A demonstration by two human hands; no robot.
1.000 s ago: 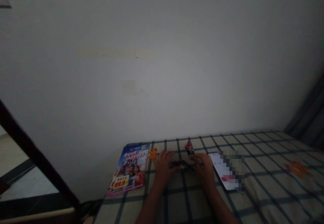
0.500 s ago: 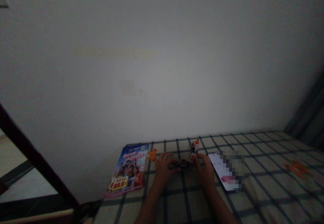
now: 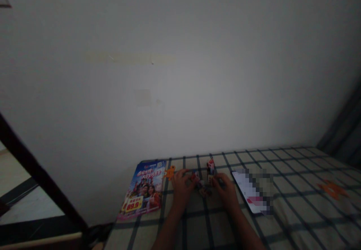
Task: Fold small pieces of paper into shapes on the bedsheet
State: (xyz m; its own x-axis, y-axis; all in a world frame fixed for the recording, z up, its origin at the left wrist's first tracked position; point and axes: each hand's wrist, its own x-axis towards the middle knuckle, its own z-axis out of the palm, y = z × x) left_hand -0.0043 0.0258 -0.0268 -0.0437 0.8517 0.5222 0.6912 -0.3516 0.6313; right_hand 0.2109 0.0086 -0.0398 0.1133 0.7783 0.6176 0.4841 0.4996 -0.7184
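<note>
The folded printed paper [image 3: 211,170] sat between the hands over the checked cloth [image 3: 195,227], its left part pinched by the left hand [image 3: 182,185] and its upright right strip by the separate right hand [image 3: 226,189].

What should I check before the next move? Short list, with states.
1. Left hand on the lower patterned piece: ok, fingertips at its left end.
2. Right hand on the upper patterned piece: ok, fingertips at its near end.
3. Pieces joined to each other: cannot tell, too dim and blurred.
4. Phone not under the right hand: ok, lies beside it.
5. Left fingers well away from the nearer orange cutout: not ok, right next to it.
6. Leaflets away from both hands: ok.
</note>
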